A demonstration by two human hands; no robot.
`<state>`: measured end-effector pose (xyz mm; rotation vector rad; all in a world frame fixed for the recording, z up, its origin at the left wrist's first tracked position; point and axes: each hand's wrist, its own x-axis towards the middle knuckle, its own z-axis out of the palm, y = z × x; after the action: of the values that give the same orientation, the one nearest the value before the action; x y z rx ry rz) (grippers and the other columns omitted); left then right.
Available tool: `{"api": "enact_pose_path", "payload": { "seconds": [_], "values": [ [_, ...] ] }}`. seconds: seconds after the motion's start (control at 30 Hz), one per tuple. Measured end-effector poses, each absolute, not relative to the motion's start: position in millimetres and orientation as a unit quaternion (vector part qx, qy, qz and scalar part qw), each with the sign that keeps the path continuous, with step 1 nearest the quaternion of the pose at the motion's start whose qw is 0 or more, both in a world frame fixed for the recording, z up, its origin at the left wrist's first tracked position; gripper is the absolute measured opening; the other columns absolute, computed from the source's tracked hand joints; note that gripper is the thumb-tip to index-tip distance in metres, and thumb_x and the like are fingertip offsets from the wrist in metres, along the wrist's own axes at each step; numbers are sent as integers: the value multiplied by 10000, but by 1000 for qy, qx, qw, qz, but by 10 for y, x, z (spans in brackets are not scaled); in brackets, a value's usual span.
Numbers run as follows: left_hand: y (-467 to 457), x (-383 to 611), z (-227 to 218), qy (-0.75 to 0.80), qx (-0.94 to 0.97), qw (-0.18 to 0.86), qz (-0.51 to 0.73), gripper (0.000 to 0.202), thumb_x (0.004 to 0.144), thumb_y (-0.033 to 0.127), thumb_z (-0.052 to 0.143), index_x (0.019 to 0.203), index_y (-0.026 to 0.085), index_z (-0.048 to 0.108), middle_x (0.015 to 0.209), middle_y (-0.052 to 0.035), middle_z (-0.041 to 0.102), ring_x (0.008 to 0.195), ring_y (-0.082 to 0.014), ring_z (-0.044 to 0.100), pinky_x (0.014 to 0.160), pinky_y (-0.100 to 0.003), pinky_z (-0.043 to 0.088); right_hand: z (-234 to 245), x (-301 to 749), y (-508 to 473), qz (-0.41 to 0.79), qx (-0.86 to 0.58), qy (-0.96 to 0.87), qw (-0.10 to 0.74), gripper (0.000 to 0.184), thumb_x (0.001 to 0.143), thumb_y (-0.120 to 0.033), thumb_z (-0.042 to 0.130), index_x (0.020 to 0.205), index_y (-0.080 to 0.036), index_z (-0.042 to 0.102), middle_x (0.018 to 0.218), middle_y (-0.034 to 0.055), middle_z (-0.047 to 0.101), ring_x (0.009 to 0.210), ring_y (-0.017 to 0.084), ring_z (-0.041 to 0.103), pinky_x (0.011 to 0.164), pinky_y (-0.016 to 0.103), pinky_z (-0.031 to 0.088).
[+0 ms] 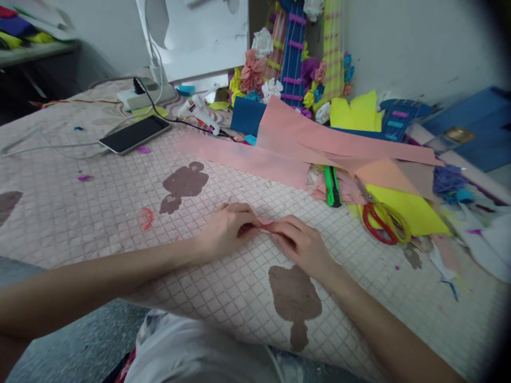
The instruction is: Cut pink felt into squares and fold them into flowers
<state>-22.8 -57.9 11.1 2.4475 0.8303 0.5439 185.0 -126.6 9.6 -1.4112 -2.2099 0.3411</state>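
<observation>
Pinching a small piece of pink paper (pixel 265 225) between them, the left hand (pixel 231 229) and the right hand (pixel 301 242) meet just above the table (pixel 120 213), nearer its near edge than its far one. The fingertips of each hand are closed on one end of the piece, the thumbs partly hidden, and only a short strip shows between them.

Beyond the hands, toward the table's far edge, lie large pink sheets (pixel 287 125), overlapping one another. A green cutter (pixel 332 186) lies against their near side. Further toward the right edge are scissors (pixel 385 223) with one red and one yellow handle, partly over a yellow sheet (pixel 419 213); a tangle of blue scraps (pixel 447 180) sits beyond them.

On the left part of the table, toward the far edge, a phone (pixel 134 134) lies flat with its screen dark. A power strip (pixel 131 98) stands behind it with a black plug in it, and a white glue gun (pixel 203 116) lies to its right. At the far edge, colourful paper guitars (pixel 293 64) lean upright among crumpled paper flowers (pixel 253 72), beside a white board (pixel 199 48).
</observation>
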Motion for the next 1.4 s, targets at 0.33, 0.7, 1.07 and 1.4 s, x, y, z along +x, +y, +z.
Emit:
{"api": "enact_pose_path", "payload": {
  "seconds": [0.33,0.7,1.07,1.4],
  "values": [
    [-506,-186,140,325,885,261,209,245,802,201,560,1045,172,551,838,-23,617,720,-140,563,632,-256,410,159,1838,-1147,189,-552,-774,244,98,858,-154,474,844,-211,552,832,14,582,757,148,557,649,264,419],
    [-463,-124,180,333,896,248,159,192,868,257,490,817,176,656,789,-24,601,689,-132,564,627,-254,399,148,1810,-1096,171,-584,-762,220,83,867,-237,510,807,-211,560,799,12,579,717,149,555,637,268,415],
    [-412,-92,226,378,881,247,140,122,816,222,508,760,178,608,750,-6,600,633,-120,519,549,-234,333,195,1806,-1004,200,-610,-734,222,96,824,-188,539,731,-203,524,719,-11,562,668,144,511,594,267,368],
    [-394,-107,208,396,877,237,133,94,807,223,520,754,178,582,818,-9,594,692,-136,542,585,-249,354,158,1799,-961,197,-620,-730,210,153,802,-180,573,676,-202,489,675,-23,539,637,135,491,576,268,347]
  ]
}}
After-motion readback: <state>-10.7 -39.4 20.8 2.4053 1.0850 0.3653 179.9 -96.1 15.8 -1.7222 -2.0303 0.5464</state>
